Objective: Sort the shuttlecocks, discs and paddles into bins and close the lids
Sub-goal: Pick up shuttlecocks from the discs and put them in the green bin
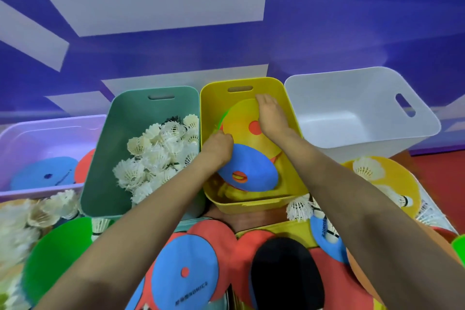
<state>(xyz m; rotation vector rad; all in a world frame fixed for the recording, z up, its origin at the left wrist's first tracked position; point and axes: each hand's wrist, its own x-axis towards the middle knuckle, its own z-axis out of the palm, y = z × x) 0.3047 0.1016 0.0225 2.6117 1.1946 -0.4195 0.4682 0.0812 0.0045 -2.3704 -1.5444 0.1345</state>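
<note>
Left hand (pixel 217 147), right hand (pixel 271 116) on discs (pixel 251 166) in yellow bin (pixel 217 90); both grips indiscernible.

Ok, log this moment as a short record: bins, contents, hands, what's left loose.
lilac bin: far left, flat blue disc inside
green bin: shuttlecocks inside
yellow bin: yellow disc and tilted blue disc inside
white bin: far right, no lid on
left hand: grips the tilted blue disc at its rim
right hand: lies on the yellow disc; grip unclear
in front: loose discs, loose shuttlecocks, black paddle
</note>
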